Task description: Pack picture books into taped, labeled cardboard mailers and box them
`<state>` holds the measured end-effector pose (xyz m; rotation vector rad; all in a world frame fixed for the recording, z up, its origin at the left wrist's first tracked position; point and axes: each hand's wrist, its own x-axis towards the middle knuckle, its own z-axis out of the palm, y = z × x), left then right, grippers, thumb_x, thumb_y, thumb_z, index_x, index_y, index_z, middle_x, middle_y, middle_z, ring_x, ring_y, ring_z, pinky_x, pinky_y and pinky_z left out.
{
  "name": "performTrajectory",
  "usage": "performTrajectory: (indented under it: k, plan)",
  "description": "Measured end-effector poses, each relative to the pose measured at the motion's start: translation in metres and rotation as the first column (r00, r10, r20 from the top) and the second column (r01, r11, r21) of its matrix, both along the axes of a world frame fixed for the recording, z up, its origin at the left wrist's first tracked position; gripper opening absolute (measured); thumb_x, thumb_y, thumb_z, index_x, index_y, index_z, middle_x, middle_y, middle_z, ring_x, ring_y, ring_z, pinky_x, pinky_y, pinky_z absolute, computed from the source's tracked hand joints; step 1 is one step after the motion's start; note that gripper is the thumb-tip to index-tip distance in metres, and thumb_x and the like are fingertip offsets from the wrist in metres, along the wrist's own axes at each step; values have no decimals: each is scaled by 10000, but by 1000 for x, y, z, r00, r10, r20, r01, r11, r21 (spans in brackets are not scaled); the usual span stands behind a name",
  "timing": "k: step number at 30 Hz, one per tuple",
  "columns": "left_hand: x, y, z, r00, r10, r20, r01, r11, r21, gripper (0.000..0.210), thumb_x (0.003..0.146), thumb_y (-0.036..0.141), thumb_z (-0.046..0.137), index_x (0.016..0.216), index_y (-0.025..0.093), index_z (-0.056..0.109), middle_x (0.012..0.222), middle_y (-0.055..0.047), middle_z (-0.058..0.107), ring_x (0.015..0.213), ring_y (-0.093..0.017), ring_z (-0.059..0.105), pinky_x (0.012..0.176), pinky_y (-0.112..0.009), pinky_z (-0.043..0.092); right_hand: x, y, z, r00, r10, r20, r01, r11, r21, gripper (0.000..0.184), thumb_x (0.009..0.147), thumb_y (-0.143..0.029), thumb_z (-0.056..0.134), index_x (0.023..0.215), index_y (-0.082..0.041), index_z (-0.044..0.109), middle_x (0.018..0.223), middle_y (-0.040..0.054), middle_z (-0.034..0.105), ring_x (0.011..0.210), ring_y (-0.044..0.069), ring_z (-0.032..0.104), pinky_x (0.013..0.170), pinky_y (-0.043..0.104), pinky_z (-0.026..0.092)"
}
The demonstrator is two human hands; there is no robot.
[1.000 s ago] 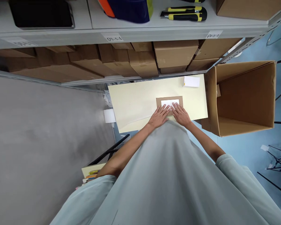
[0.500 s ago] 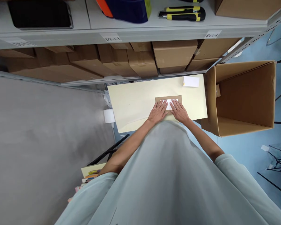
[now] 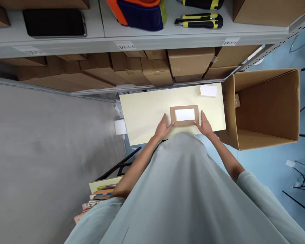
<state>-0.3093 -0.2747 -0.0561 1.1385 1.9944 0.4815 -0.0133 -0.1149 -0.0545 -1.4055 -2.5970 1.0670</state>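
Observation:
A flat brown cardboard packet [image 3: 171, 117] lies on the cream tabletop [image 3: 144, 112], with a white label [image 3: 184, 115] stuck on its upper face. My left hand [image 3: 163, 127] is at the packet's left side, fingers stretched forward and thumb at the near left corner. On the other side, my right hand [image 3: 204, 125] has its fingers extended past the right edge and its thumb at the near right corner. Both hands are open around the packet, and neither is wrapped round it. Whether the thumbs press on the cardboard is hard to make out.
A small white stack of labels [image 3: 208, 90] sits at the table's far right. Right of the table stands a large open carton [image 3: 266, 112]. Shelving ahead holds brown boxes [image 3: 190, 61], a phone [image 3: 54, 23], a tape dispenser [image 3: 142, 15] and box cutters [image 3: 202, 21].
My hands were flat on the white label, side by side. They have slid apart to the packet's two sides, uncovering the label. The view has shifted slightly.

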Motion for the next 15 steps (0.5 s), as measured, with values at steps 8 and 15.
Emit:
performTrajectory:
  k: [8,15]
  plan:
    - [22,-3,-10,916,89,390,-106,994,23,875,935,562,763,1665,167,485,1566,-184,676,1398,-303,701,1197,-480,571,-8,-16,1,988,-63,-142,50,994,-92,895,1127,-628,465,1825,-199,104,1674,184,576,1444,338,647,1169,569,578]
    - [1,9,12,932,244,267,-284,951,123,618,1011,544,703,1471,132,683,1322,-171,720,1197,-270,760,1089,-430,635,-29,21,35,971,-127,-204,119,992,-53,839,1123,-671,396,1786,-165,298,1467,209,667,1346,332,654,1097,469,626]
